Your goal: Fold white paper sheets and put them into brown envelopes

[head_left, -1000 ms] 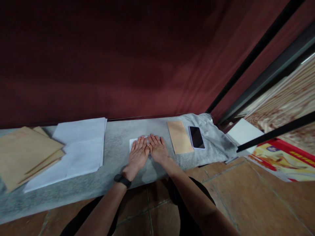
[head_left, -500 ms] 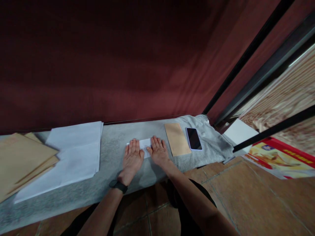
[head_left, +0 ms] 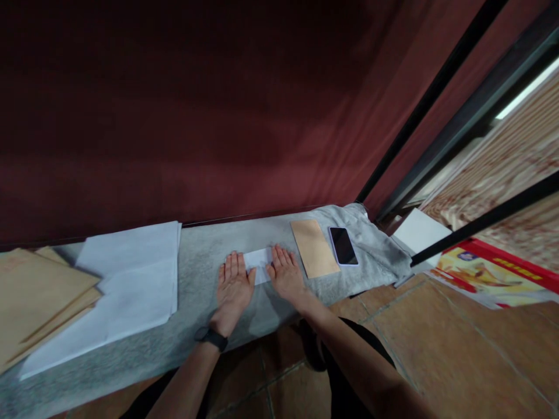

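While the grey cloth (head_left: 203,262) extends beneath, the left hand (head_left: 234,286) and right hand (head_left: 286,279) press flat, thumbs parted from the fingers; between and partly under them, the white paper strip (head_left: 258,263) lies with its long axis left-to-right, along the cloth.

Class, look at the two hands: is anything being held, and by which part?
Nothing is gripped: left hand and right hand lie flat on the folded white paper.

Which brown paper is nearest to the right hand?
The single brown paper, between the right hand and the phone; the others overlap at far left.
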`<state>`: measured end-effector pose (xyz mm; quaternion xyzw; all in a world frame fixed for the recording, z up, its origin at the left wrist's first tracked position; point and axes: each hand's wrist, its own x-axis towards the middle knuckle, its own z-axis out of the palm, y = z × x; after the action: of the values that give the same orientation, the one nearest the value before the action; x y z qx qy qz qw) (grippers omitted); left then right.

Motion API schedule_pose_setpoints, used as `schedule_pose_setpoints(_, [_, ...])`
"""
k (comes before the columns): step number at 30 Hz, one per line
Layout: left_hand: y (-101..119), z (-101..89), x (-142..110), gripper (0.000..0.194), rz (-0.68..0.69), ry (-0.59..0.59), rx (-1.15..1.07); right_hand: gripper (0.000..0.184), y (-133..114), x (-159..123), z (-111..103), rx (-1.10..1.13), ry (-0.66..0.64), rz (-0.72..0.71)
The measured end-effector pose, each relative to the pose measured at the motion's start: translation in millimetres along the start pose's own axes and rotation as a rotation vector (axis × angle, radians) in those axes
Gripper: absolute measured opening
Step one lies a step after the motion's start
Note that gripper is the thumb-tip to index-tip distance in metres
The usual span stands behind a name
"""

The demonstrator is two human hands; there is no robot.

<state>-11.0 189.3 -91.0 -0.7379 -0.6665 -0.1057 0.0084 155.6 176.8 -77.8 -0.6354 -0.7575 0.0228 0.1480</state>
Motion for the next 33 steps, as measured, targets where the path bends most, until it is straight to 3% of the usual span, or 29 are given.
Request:
schedule_pose_setpoints(4, [-5.4, 1.2, -0.4, 0.068, 0.036, -0.008, -0.017, 0.057, -3.9, -22.7, -3.4, 0.061, -0.038, -0.194])
schedule_pose_setpoints(10, [-5.1, -7.8, -1.8, 0.066, 0.073, 0.042, -0.045, 0.059, 3.9, -47.4, -9.1, 0.098, -0.063, -0.24])
schedule_pose_setpoints(13, [3.9, -15.7, -3.8, 0.061, 0.299, 0.052, -0.122, 0.059, 7.3, -49.9, -8.3, 0.109, -0.061, -0.25])
schedule_pose_setpoints(15, [10.8, -16.2, -5.1, 0.059, 0.484, -0.021, -0.175, 0.057, 7.0, -50.7, -4.8, 0.112, -0.055, -0.251])
schedule_pose_setpoints(17, [15.5, -11.8, -5.6, 0.058, 0.556, -0.101, -0.198, 0.054, 5.1, -51.8, -0.8, 0.111, -0.046, -0.242])
schedule_pose_setpoints(23, [11.9, 6.8, 1.8, 0.057, 0.529, -0.15, -0.164, 0.062, -1.4, -57.1, -0.3, 0.103, -0.065, -0.231])
schedule_pose_setpoints(33, [18.8, 9.7, 40.4, 0.06, 0.48, -0.143, -0.08, 0.058, -7.0, -59.7, -4.3, 0.108, -0.057, -0.247])
